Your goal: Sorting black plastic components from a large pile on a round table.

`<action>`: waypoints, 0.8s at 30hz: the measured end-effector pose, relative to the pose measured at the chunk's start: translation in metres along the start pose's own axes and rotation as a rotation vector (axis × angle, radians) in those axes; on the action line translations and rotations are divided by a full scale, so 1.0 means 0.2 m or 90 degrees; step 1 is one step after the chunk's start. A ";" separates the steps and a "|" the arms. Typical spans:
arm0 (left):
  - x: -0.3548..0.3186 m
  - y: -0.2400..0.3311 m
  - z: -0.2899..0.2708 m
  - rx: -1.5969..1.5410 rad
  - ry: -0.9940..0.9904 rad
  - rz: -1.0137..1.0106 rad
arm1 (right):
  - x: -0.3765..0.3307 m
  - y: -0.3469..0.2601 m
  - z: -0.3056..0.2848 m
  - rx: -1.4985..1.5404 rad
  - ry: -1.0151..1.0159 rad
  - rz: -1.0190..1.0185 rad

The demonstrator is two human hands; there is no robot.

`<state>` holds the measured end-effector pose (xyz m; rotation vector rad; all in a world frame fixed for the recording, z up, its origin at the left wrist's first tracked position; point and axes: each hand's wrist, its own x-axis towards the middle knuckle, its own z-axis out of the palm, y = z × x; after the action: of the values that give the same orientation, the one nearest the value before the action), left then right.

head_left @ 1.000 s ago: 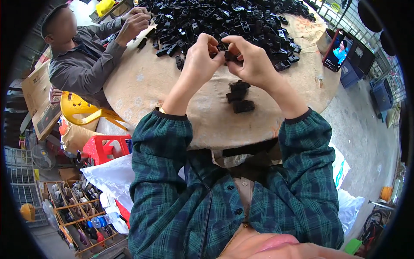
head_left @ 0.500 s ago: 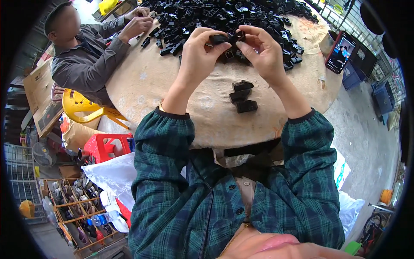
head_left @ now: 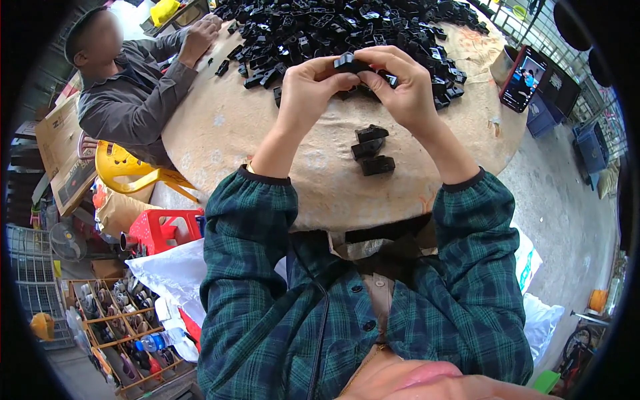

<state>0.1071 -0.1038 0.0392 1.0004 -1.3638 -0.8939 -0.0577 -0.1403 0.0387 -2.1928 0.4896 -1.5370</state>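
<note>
Black plastic by its look, the part (head_left: 349, 64), pinched between the left hand (head_left: 307, 88) and the right hand (head_left: 405, 85) at the near edge of the heap (head_left: 313, 33), could drop and vanish there if either pinch loosens.

Blk pcs (head_left: 313, 41), grn/navy plaid sleeves (head_left: 248, 208)

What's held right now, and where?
A black part: left end in the left hand, right end in the right hand. Whether one piece or two, can't tell.
</note>
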 end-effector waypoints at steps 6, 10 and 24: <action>-0.03 -0.01 0.06 -0.280 -0.028 -0.074 | -0.02 -0.01 0.03 -0.088 0.001 -0.064; -0.03 0.03 0.04 -0.259 -0.008 -0.031 | 0.00 0.02 0.05 -0.067 0.060 -0.034; -0.02 0.00 -0.06 0.503 -0.298 0.028 | -0.03 0.17 -0.03 -0.327 -0.123 -0.012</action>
<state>0.1196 -0.0995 0.0392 1.3869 -2.2201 -0.5635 -0.0665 -0.1669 0.0173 -2.6983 0.8810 -1.2889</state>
